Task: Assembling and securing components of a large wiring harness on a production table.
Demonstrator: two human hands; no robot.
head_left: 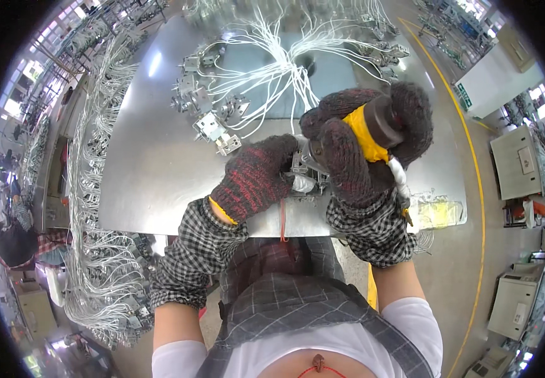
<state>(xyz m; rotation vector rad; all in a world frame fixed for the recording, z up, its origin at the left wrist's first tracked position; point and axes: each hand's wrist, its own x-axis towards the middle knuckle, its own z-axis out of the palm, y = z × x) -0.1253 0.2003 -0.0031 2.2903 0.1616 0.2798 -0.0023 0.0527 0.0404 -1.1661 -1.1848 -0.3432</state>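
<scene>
My left hand (255, 177), in a dark red-black knitted glove, closes its fingertips on a small metal fitting (305, 169) at the table's near side. A white cable seems to run to that fitting from the bundle behind it. My right hand (346, 146), gloved alike, wraps round a dark hand-held power tool (368, 133) with a yellow band and a white-wrapped hose (399, 177) hanging from it. The tool's front end is against or just beside the fitting; the gloves hide the exact contact.
On the metal table (143, 164), white cables (285, 60) fan out to several metal fittings (209, 127). A yellowish tray (437, 213) lies at the right edge. Hanging cable assemblies (90, 208) line the left. Another person (20, 236) is at far left; cabinets (516, 162) stand right.
</scene>
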